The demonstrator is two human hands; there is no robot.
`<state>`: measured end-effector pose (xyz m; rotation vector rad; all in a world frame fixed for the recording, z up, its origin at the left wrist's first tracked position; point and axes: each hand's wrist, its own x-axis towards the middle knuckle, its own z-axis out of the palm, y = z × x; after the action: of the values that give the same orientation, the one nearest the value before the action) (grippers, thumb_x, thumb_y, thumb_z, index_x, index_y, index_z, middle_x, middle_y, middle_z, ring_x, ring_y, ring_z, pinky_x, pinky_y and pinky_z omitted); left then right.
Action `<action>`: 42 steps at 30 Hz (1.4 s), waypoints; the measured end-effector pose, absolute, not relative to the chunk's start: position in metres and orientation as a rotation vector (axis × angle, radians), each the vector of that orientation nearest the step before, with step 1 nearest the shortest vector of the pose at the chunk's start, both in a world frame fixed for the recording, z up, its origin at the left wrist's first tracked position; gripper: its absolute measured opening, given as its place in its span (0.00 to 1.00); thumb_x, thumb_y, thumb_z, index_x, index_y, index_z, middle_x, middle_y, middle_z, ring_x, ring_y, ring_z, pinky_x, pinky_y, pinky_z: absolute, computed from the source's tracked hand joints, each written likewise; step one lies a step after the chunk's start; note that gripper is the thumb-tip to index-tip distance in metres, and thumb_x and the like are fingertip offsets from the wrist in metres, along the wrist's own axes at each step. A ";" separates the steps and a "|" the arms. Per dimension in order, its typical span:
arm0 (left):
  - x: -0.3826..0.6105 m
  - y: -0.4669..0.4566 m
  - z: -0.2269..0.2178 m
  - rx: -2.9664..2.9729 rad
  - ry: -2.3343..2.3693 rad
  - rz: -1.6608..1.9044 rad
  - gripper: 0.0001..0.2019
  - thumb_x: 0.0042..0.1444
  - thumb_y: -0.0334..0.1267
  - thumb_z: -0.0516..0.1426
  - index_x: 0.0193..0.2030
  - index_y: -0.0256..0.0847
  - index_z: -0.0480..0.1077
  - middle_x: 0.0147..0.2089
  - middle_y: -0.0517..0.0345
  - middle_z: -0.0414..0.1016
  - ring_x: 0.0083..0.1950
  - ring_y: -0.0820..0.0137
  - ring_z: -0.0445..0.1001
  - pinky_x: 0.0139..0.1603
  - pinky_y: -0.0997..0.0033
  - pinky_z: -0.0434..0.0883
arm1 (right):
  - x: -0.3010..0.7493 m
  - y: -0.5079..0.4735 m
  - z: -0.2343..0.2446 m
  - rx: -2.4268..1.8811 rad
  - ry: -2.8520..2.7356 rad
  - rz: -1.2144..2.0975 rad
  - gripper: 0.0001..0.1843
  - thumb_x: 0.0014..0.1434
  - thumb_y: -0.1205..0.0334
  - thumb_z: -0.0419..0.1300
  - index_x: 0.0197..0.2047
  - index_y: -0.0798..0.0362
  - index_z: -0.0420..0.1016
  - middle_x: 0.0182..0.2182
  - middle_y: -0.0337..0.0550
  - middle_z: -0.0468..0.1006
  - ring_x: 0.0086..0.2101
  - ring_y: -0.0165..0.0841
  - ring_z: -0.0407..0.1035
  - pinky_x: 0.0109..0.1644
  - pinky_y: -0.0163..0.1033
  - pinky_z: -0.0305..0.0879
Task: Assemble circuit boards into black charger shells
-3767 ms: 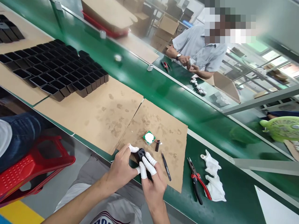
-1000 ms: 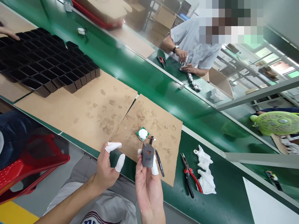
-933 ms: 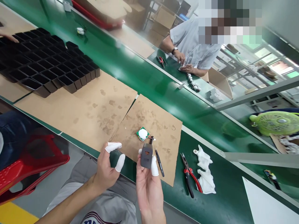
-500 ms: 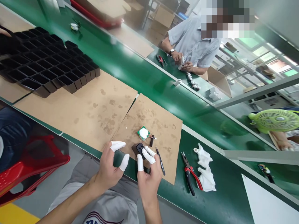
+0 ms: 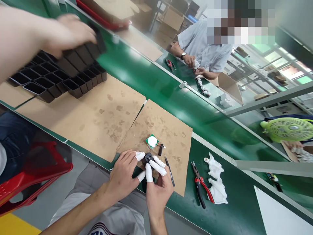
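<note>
My left grip [image 5: 124, 171] and right grip [image 5: 158, 189] stand close together, white-covered fingertips [image 5: 140, 156] curled inward; left forearm [image 5: 89, 204] slants, right forearm [image 5: 157, 222] rises steeply.

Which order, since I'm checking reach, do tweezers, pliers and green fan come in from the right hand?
From the right hand:
1. Tweezers, just right of it, on brown cardboard.
2. Pliers, farther right, on green bench.
3. Green fan, far right, in background.

Wearing white finger cots [image 5: 149, 173], grey trousers [image 5: 89, 181] and a lighter grey top [image 5: 124, 213] printed with curved dark stripes [image 5: 101, 224] above cropped lettering [image 5: 94, 232].
</note>
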<state>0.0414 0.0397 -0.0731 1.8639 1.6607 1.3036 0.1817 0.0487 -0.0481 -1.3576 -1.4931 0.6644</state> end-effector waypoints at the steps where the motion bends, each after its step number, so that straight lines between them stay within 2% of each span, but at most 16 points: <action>1: 0.041 0.040 -0.072 1.863 1.663 1.295 0.21 0.66 0.31 0.61 0.65 0.42 0.72 0.58 0.42 0.86 0.60 0.49 0.85 0.65 0.40 0.82 | 0.183 0.049 -0.048 -1.355 -1.495 0.677 0.07 0.72 0.61 0.73 0.51 0.47 0.90 0.55 0.53 0.87 0.56 0.45 0.84 0.56 0.50 0.86; 5: 0.041 0.039 -0.071 1.853 1.672 1.263 0.15 0.67 0.32 0.61 0.60 0.43 0.74 0.57 0.43 0.85 0.60 0.49 0.84 0.66 0.41 0.80 | 0.188 0.051 -0.046 -1.349 -1.538 0.711 0.09 0.73 0.61 0.72 0.54 0.45 0.90 0.57 0.51 0.86 0.58 0.44 0.83 0.59 0.51 0.85; 8: 0.040 0.039 -0.071 1.854 1.658 1.246 0.13 0.68 0.33 0.61 0.58 0.42 0.74 0.57 0.43 0.84 0.60 0.49 0.83 0.66 0.41 0.80 | 0.189 0.055 -0.040 -1.352 -1.628 0.683 0.09 0.74 0.62 0.70 0.54 0.45 0.89 0.57 0.51 0.85 0.58 0.44 0.83 0.56 0.48 0.86; 11: 0.038 0.039 -0.071 1.854 1.643 1.225 0.10 0.66 0.32 0.60 0.53 0.42 0.75 0.54 0.44 0.84 0.58 0.49 0.82 0.65 0.42 0.80 | 0.188 0.057 -0.035 -1.339 -1.778 0.515 0.07 0.75 0.65 0.68 0.53 0.47 0.87 0.55 0.51 0.85 0.54 0.42 0.85 0.53 0.44 0.88; 15: 0.038 0.038 -0.070 1.834 1.647 1.207 0.13 0.60 0.27 0.59 0.51 0.41 0.74 0.52 0.44 0.83 0.57 0.48 0.80 0.63 0.42 0.80 | 0.188 0.057 -0.038 -1.242 -1.912 0.258 0.09 0.73 0.71 0.69 0.52 0.50 0.87 0.54 0.53 0.86 0.54 0.43 0.86 0.56 0.47 0.87; 19: 0.037 0.039 -0.067 1.827 1.640 1.206 0.17 0.57 0.24 0.56 0.51 0.42 0.74 0.53 0.44 0.83 0.57 0.50 0.80 0.62 0.44 0.80 | 0.199 0.058 -0.048 -1.109 -2.028 0.099 0.22 0.70 0.75 0.71 0.63 0.48 0.86 0.56 0.54 0.88 0.56 0.46 0.86 0.58 0.48 0.87; 23: 0.036 0.040 -0.068 1.826 1.630 1.233 0.16 0.59 0.25 0.55 0.51 0.43 0.74 0.52 0.46 0.83 0.56 0.51 0.80 0.61 0.47 0.80 | 0.215 0.064 -0.056 -1.013 -2.157 0.082 0.33 0.73 0.76 0.68 0.76 0.44 0.77 0.57 0.53 0.89 0.56 0.47 0.87 0.59 0.49 0.89; 27: 0.038 0.038 -0.073 1.788 1.650 1.319 0.14 0.64 0.27 0.56 0.54 0.44 0.75 0.51 0.47 0.84 0.56 0.51 0.81 0.62 0.46 0.80 | 0.223 0.065 -0.052 -0.973 -2.207 0.067 0.38 0.74 0.76 0.66 0.81 0.43 0.70 0.58 0.54 0.89 0.57 0.48 0.87 0.59 0.51 0.90; 32: 0.037 0.031 -0.075 1.604 1.746 1.480 0.17 0.75 0.30 0.55 0.66 0.45 0.71 0.57 0.47 0.84 0.59 0.55 0.82 0.61 0.52 0.80 | 0.217 0.058 -0.034 -0.966 -2.162 0.015 0.41 0.70 0.79 0.69 0.81 0.44 0.71 0.62 0.56 0.87 0.58 0.51 0.86 0.61 0.53 0.88; 35: 0.035 0.027 -0.075 1.487 1.787 1.547 0.16 0.78 0.31 0.53 0.67 0.45 0.69 0.57 0.49 0.83 0.59 0.59 0.83 0.60 0.57 0.81 | 0.211 0.057 -0.038 -0.988 -2.144 0.026 0.38 0.72 0.78 0.68 0.79 0.45 0.73 0.57 0.55 0.89 0.55 0.51 0.88 0.57 0.52 0.89; 38: 0.035 0.026 -0.077 1.458 1.793 1.558 0.15 0.78 0.32 0.54 0.67 0.46 0.70 0.58 0.49 0.83 0.59 0.60 0.83 0.61 0.58 0.81 | 0.208 0.059 -0.051 -1.031 -2.162 0.087 0.30 0.75 0.76 0.64 0.75 0.46 0.78 0.49 0.53 0.90 0.51 0.49 0.89 0.51 0.50 0.90; 42: 0.038 0.026 -0.080 1.503 1.791 1.552 0.14 0.77 0.33 0.55 0.65 0.46 0.72 0.58 0.48 0.83 0.59 0.56 0.83 0.62 0.52 0.80 | 0.209 0.062 -0.060 -1.057 -2.153 0.100 0.24 0.76 0.74 0.64 0.70 0.48 0.82 0.51 0.54 0.90 0.54 0.49 0.88 0.56 0.51 0.89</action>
<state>0.0377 0.0259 -0.0796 1.5028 1.7915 1.5521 0.2085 0.0616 -0.0596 -1.0570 -2.1531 0.0997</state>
